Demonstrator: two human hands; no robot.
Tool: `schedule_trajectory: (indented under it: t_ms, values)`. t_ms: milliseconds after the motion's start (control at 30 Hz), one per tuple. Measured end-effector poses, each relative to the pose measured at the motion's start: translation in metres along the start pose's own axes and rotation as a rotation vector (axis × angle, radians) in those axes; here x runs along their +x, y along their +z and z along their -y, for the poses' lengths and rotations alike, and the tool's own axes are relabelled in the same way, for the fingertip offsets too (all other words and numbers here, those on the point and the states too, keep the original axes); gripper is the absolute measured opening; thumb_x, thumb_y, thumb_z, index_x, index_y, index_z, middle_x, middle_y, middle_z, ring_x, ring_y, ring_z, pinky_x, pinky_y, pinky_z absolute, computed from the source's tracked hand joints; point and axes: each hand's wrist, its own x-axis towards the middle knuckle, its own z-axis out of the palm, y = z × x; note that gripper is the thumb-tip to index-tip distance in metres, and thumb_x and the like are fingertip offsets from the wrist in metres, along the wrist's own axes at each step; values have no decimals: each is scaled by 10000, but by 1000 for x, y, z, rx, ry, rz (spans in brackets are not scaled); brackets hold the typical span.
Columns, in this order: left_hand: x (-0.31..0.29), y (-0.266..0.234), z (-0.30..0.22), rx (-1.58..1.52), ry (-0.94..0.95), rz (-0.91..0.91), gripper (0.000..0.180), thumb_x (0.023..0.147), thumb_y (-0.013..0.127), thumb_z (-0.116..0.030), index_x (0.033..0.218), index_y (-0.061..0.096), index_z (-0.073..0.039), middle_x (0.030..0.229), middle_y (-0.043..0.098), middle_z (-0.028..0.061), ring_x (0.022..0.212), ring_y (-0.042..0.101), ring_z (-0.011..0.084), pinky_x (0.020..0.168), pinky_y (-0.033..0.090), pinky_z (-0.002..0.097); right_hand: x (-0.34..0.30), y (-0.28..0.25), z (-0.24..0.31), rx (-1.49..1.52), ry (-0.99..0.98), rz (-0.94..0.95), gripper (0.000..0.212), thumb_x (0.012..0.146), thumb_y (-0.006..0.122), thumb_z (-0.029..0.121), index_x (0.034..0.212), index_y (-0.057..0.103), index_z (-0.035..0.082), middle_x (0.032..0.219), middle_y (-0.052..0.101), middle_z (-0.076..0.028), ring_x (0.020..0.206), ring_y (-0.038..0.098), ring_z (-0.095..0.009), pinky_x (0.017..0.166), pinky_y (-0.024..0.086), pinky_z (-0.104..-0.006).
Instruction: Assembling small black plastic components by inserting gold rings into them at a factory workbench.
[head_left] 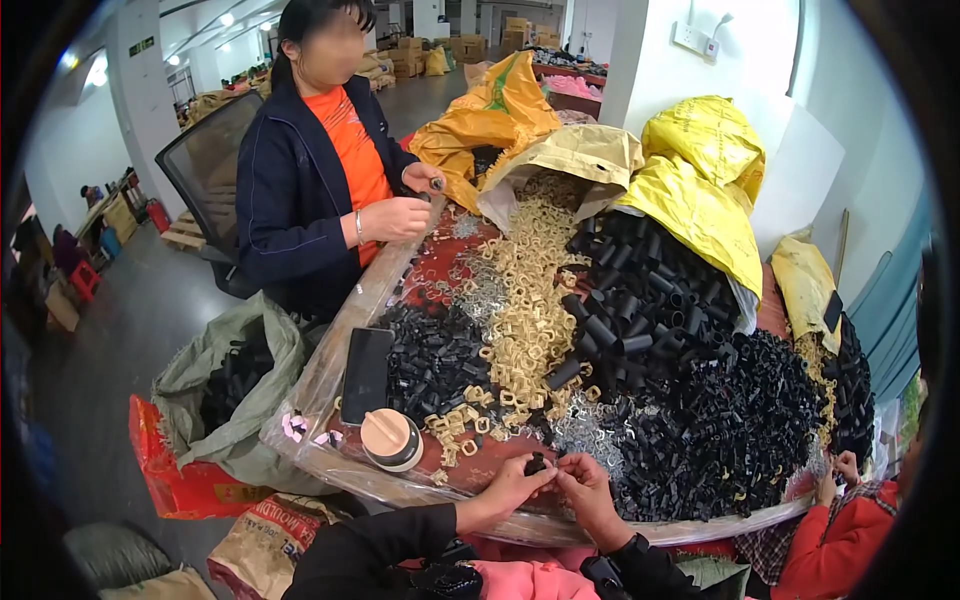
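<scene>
Close to the table's near edge, my left hand point(508, 488) pinches a small black plastic part point(536, 462). My right hand point(590, 492) meets it there, thumb and fingers pressed together at the part; what they grip is too small to make out. Just beyond my hands lies a heap of small silver metal clips point(588, 432). Tan square plastic rings point(525, 350) spread in a long pile up the middle. Small black plastic pieces point(700, 450) are heaped to the right, with black tubes point(635, 320) behind them. More black pieces point(430, 345) lie to the left.
A round container with a pinkish lid point(388, 436) and a dark phone point(367, 375) stand on the table's left. Sacks point(690, 190) spill parts at the back. A co-worker point(330, 170) handles small parts across the table; another in red point(840, 540) works at the right. An open sack point(225, 390) stands on the floor.
</scene>
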Motion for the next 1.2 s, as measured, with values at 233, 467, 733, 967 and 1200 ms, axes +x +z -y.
schedule_trajectory:
  t_ms: [233,467,733,967,1200]
  values:
    - [-3,-4,-10,250,25,-2,140,812,543,-167,792,534,-29,618,507,-10,563,438,40,485,340,183,6,-6,-7,205,137,71,87,804,498,51,888,501,30,696,548,-15,588,508,-72,522,399,-187]
    - [-7,-7,-5,333,72,18,146,808,546,-167,798,536,-22,630,519,-1,570,453,46,484,353,191,4,-14,0,-38,32,-57,97,808,513,87,874,525,19,691,542,-14,605,482,-58,533,395,-191]
    - [-9,-1,-13,105,-152,-20,95,807,540,-135,790,534,-41,639,517,-11,544,469,57,448,351,179,-13,-7,10,-567,-455,51,163,812,513,129,925,509,10,760,543,-88,678,548,-185,609,439,-296]
    - [-18,9,-18,63,-181,16,76,816,496,-94,856,493,-29,688,502,23,562,469,102,452,350,204,-33,-6,11,-585,-534,38,104,798,482,98,857,481,13,778,514,-149,735,527,-298,637,419,-346]
    - [-26,30,-18,125,-360,69,102,842,494,-123,940,486,-96,754,497,14,610,464,109,507,384,231,-42,-21,-10,-591,-709,-17,138,760,500,102,822,425,4,709,461,-144,706,495,-303,611,399,-354]
